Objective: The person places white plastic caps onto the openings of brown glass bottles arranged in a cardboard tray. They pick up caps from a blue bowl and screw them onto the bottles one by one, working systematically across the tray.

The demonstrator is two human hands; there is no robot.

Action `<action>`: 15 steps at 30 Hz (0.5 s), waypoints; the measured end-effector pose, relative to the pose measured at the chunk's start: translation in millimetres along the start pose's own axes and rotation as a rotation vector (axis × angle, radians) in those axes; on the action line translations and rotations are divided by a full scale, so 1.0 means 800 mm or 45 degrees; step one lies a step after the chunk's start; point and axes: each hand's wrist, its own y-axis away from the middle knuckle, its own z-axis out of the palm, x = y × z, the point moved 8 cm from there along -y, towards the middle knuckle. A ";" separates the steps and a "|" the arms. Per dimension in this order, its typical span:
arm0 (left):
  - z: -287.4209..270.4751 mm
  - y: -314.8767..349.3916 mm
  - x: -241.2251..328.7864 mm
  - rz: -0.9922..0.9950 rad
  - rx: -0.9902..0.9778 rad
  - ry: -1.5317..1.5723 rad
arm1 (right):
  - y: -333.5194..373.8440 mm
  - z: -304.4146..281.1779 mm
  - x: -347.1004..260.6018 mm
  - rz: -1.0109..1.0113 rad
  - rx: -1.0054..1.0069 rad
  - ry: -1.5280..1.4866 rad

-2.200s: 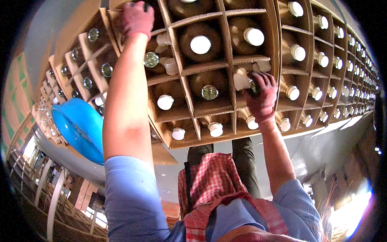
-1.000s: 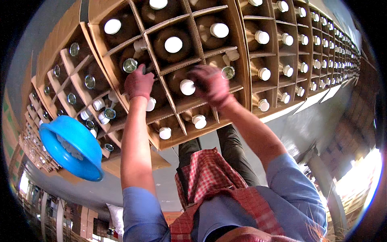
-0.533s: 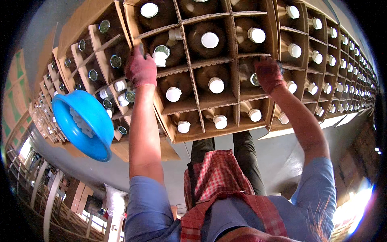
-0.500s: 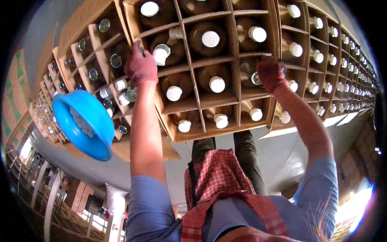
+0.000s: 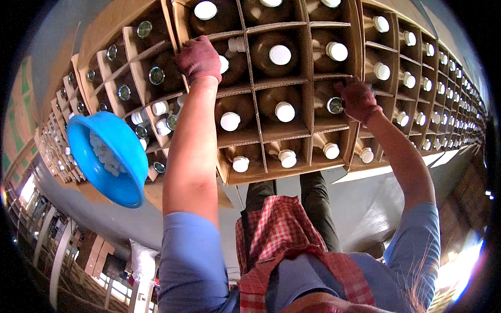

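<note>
Grey floor is being seen below a long row of divided cartons. At far left, a blue basin holding loose white caps is being seen in front of the left carton. Next, the left hand, red-gloved, is being held over the left edge of the middle carton; just to its right, a white cap is being partly covered by it. Its fingers are being hidden by its back, so whether anything is being gripped cannot be told.

Further right, an uncapped glass bottle is being held upright between cardboard dividers, its long axis being pointed up out of its cell. Just right of its mouth the right hand is being held; so the bottle is lying leftward of this grip, the nearer of the two. Its fingers are being curled; contact or contents cannot be told. At far right, capped bottles are being kept apart in cells.
</note>
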 end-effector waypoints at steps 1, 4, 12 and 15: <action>-0.002 -0.001 -0.004 -0.034 0.059 0.069 | 0.015 -0.023 0.005 0.072 0.194 -0.111; 0.037 0.014 -0.043 -0.344 0.165 0.561 | 0.068 -0.087 -0.001 0.271 0.587 -0.393; -0.005 0.011 0.014 0.096 0.099 -0.084 | 0.066 0.005 -0.045 0.622 0.826 -0.498; -0.010 0.003 0.019 0.164 0.036 -0.130 | 0.055 0.001 -0.055 0.582 0.838 -0.510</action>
